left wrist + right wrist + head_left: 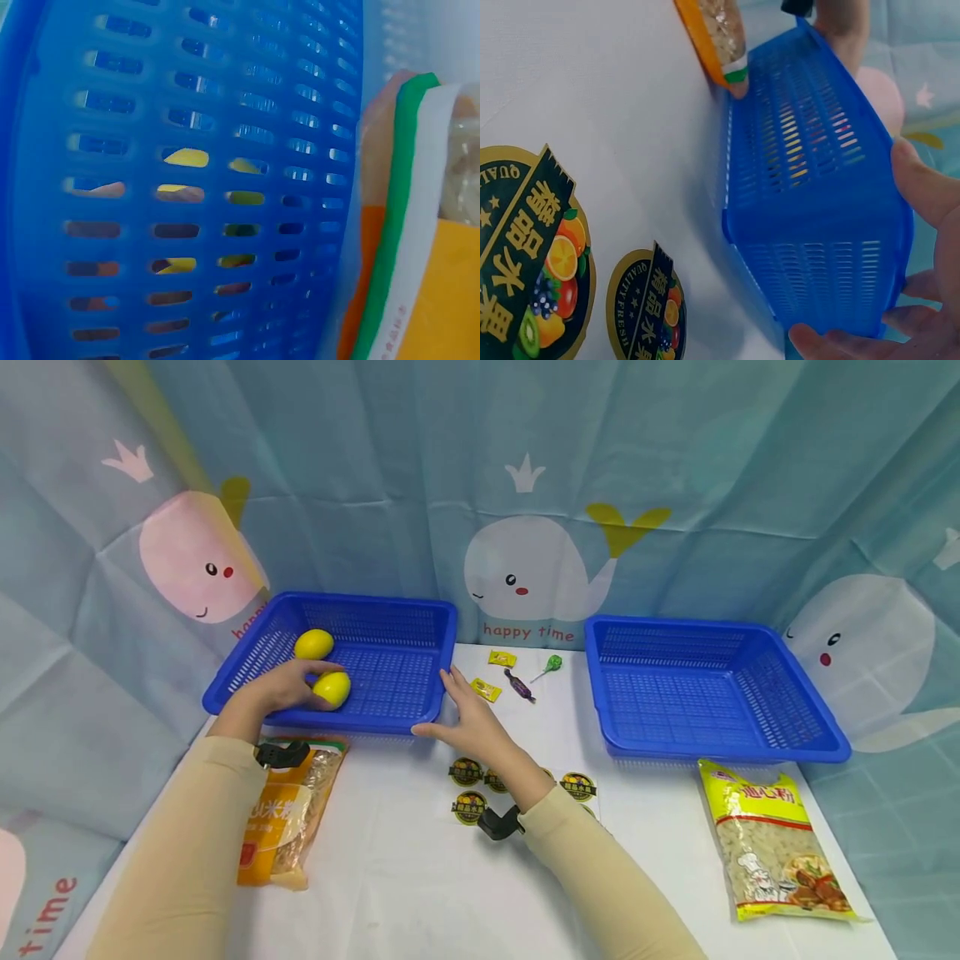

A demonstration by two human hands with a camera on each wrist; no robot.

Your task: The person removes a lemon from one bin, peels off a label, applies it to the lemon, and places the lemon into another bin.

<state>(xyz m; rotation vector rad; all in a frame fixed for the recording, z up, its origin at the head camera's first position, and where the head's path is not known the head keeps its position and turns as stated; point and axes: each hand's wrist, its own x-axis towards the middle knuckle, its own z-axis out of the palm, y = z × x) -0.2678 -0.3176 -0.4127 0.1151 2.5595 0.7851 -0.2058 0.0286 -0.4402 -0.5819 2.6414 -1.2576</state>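
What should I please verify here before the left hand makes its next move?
1. Left hand around the nearer lemon: ok, thumb and fingers are at it.
2. Grip firm enough to lift: cannot tell, pressure does not show.
3. Right hand at the left basket: ok, it touches the right end.
4. Farther lemon inside that basket: ok.
5. Free way rightward, should the lemon go there: not ok, the basket wall and right hand stand there.

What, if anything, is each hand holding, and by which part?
The left hand holds the nearer lemon by its left side; the right hand holds the left basket by its near right corner.
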